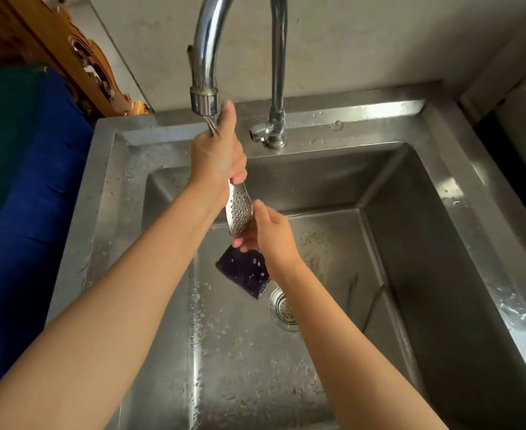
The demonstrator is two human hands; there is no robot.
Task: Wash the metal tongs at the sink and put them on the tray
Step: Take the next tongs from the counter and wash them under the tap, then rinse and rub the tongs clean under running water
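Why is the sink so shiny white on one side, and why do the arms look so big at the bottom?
Head view: light glares white off the wet sink rim on the right; head view: the wide-angle lens swells the arms near the bottom edge and bends straight edges; the tongs look sharp, not blurred.

The tongs are polished metal, perforated and wet. The tap is glossy chrome. The sink is brushed steel, dull, beaded with droplets and gritty specks. The dark sponge looks coarse and soaked. At the left the carved wood is varnished
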